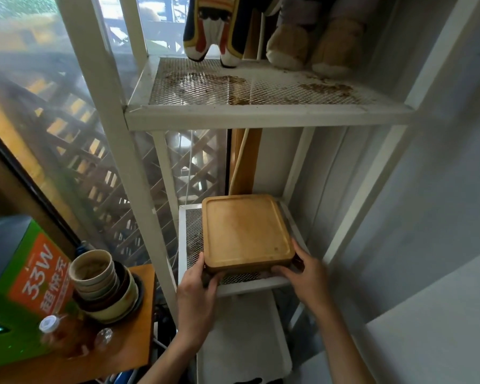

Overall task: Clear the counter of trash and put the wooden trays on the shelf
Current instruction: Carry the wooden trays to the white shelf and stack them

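A square wooden tray (245, 231) with rounded corners lies flat on the lower mesh shelf (190, 231) of a white metal rack. It seems to sit on a second tray, whose darker edge shows under its front. My left hand (196, 292) grips the tray's front left corner, thumb up along the side. My right hand (306, 270) holds the front right corner, fingers curled under the edge. The tray's front edge hangs slightly past the shelf's front rail.
The upper mesh shelf (261, 87) is stained and holds plush toys (311, 37). On the wooden counter (139, 328) at left stand stacked bowls and cups (103, 284), a bottle (64, 339) and a green box (25, 286). A grey wall closes the right.
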